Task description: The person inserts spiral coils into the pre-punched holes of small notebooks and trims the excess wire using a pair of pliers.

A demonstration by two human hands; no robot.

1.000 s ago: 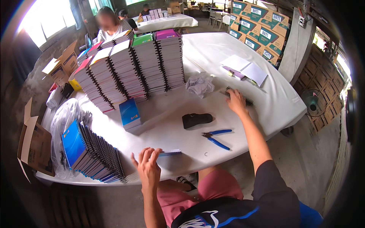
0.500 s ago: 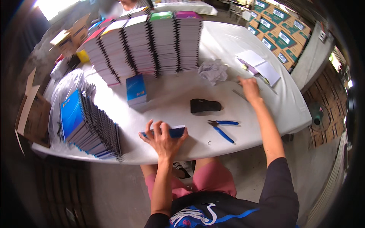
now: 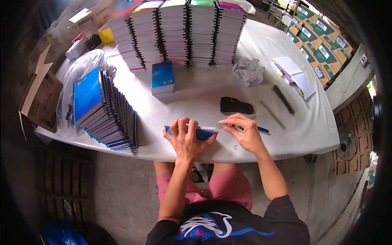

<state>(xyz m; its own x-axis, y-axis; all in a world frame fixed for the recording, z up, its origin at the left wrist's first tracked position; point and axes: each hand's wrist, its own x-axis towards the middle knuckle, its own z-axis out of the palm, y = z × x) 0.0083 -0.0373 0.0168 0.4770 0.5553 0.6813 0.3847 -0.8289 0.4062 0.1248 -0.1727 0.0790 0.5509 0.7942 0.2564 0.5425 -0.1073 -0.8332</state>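
Note:
My left hand (image 3: pixel 184 138) grips a blue-covered notebook (image 3: pixel 204 134) from above, standing it on edge near the table's front. Its white pages show along the top. At the notebook's right end my right hand (image 3: pixel 244 132) pinches a spiral binding coil (image 3: pixel 221 126), whose tip meets the page edge; whether it has entered the holes I cannot tell. Cutting pliers lie beneath my right hand, mostly hidden, with one blue handle (image 3: pixel 263 130) showing. Beyond it are a black pouch (image 3: pixel 235 106), a loose thin coil (image 3: pixel 272 114) and a bundle of dark coils (image 3: pixel 283 99).
Tall stacks of spiral-bound books (image 3: pixel 175 38) line the back. A blue pad (image 3: pixel 163 77) lies before them, with crumpled paper (image 3: pixel 248 72) to its right. Bound blue notebooks (image 3: pixel 107 112) lean at left beside an open carton (image 3: pixel 42 98). White booklets (image 3: pixel 297 75) lie far right.
My right hand has come back from the far right to the notebook, now holding a coil. My left hand keeps its hold on the notebook. The view has shifted.

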